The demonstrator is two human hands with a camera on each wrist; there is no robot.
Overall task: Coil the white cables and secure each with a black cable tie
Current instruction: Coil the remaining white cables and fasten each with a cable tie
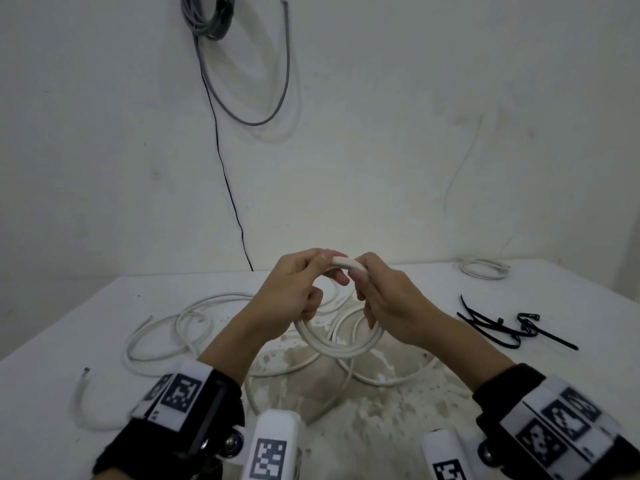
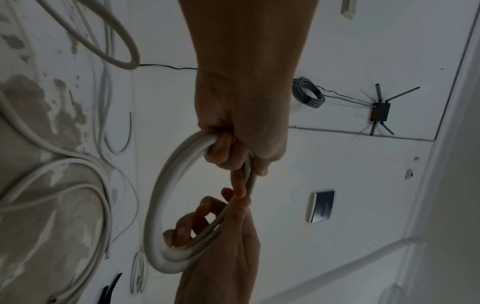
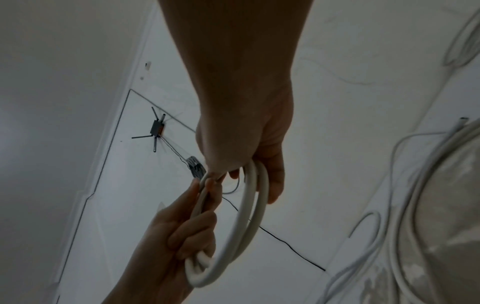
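Observation:
A white cable coil (image 1: 341, 348) of a few loops hangs above the table between both hands. My left hand (image 1: 304, 289) grips its left side and pinches the top of the loop. My right hand (image 1: 374, 296) has its fingers curled round the right side, fingertips meeting the left hand's at the top. In the left wrist view the left hand (image 2: 233, 152) closes on the coil (image 2: 158, 197) from above. The right wrist view shows the right hand (image 3: 259, 164) hooked through the coil (image 3: 244, 226). Black cable ties (image 1: 502, 327) lie in a loose pile on the table to the right.
Loose white cables (image 1: 166, 337) sprawl over the white table (image 1: 450, 382) under and left of the hands, one tail (image 1: 343, 386) dropping from the coil. A small white coil (image 1: 483, 268) lies at the far right corner. Grey cables (image 1: 214, 26) hang on the wall.

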